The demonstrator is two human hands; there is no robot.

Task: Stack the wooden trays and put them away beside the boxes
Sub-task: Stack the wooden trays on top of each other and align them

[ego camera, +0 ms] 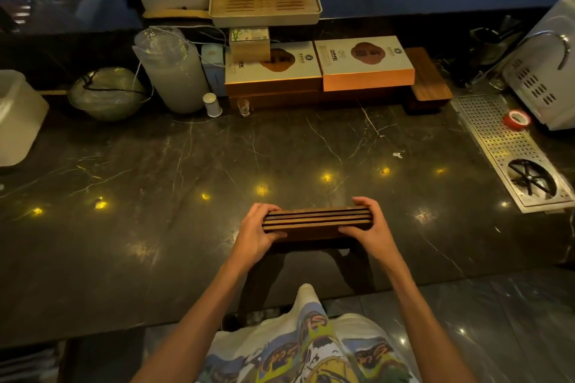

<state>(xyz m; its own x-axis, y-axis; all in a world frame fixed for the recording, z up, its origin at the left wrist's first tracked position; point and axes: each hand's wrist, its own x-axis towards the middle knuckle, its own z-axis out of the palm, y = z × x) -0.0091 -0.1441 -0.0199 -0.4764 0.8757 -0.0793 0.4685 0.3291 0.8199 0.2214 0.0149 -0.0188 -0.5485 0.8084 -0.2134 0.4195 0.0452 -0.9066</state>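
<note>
Pretty dim in here, dark marble tabletop [217, 149] with white veins is catching little yellow light reflections, a perforated metal drain grate [497, 140] is sitting on its right, glossy tiled floor [497, 305] showing below.

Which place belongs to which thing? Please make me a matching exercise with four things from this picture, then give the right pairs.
Things:
1. stack of brown wooden trays
2. red roll of tape
3. small white ceramic jar
4. pale slatted bamboo tray

Places:
A. raised at the back, above the boxes
B. on the perforated metal drain grid
C. held between both hands
D. beside the tall plastic-wrapped container

Pairs: 1-C, 2-B, 3-D, 4-A
</note>
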